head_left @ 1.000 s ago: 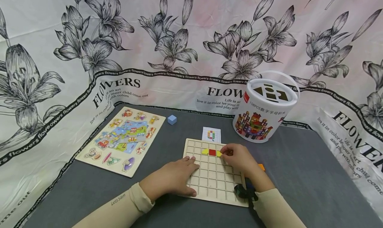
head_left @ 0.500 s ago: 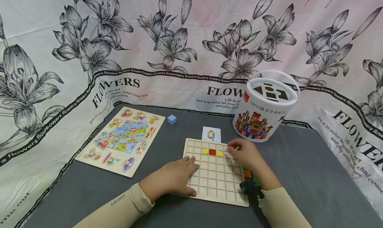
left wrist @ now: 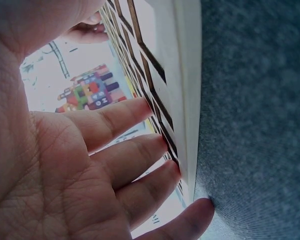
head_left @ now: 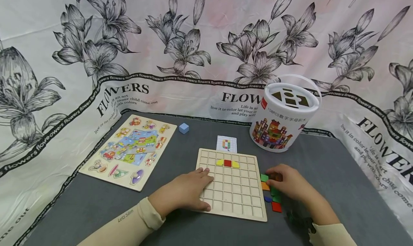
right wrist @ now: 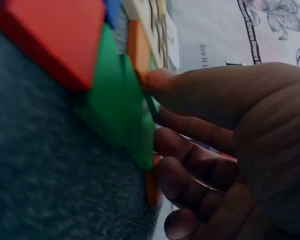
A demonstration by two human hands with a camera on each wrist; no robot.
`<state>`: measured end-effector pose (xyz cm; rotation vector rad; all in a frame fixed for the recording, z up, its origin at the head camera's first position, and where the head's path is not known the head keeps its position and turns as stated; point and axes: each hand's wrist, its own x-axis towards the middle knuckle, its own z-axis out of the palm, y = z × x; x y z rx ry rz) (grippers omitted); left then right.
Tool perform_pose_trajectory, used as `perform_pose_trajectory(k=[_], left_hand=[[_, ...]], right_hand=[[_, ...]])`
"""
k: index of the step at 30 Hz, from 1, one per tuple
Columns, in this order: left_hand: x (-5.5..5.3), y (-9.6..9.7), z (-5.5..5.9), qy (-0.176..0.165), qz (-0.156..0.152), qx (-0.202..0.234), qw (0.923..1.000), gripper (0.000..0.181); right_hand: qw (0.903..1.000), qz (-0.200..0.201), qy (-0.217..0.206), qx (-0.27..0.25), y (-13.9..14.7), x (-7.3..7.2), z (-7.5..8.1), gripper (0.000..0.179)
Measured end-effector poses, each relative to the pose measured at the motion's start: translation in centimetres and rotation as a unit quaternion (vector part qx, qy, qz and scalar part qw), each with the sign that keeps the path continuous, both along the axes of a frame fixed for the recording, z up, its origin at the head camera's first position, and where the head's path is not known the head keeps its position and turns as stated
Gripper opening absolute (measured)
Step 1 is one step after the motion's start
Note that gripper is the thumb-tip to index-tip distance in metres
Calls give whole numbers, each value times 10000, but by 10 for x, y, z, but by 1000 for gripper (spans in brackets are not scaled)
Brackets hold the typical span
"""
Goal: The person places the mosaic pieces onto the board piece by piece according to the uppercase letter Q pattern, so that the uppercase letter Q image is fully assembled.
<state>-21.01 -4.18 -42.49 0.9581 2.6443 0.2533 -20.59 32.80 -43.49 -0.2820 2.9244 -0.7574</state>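
Note:
A wooden grid board (head_left: pixel 232 213) lies flat on the dark table. In its upper rows sit a red square tile (head_left: pixel 227 163) and two yellow tiles (head_left: pixel 236 164), one on each side. My left hand (head_left: pixel 184 191) rests over the board's left edge; in the left wrist view its fingertips touch the board's side. Right of the board, my right hand (head_left: pixel 292 184) is at a cluster of loose tiles, its fingers loosely bent. The right wrist view has its thumb tip against an orange tile (right wrist: pixel 138 47), close to green tiles (right wrist: pixel 110 95). No tile shows clearly pinched.
A small pattern card (head_left: pixel 226 144) lies behind the board, and a white bucket (head_left: pixel 280 120) stands at the back right. On the left are a peg puzzle board (head_left: pixel 129 183) and a blue cube (head_left: pixel 184 128). A red tile (head_left: pixel 276 207) lies near the right wrist.
My right hand has let go of the right yellow tile on the board and moved right and toward me, to the loose tiles. The left hand stays in place.

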Motion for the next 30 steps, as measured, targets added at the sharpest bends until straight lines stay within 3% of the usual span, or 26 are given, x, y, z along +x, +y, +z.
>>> perform_pose_trajectory(k=[11,21,26,30], left_hand=[[0,0,0,0,-3,41,10000,91],[1,0,3,-4,-1,29,10000,91],[0,1,2,-25,26,-23,10000,91],[0,1,1,-38,18,-32,10000,91]], right_hand=[[9990,-390,-216,-89,-10,3,-1,17],[9972,-589,69,-457,-16,5,0,13],[9930,-660,489,-850,-40,-3,7,10],[9932,-398,383,-1028,-64,-14,6,9]])
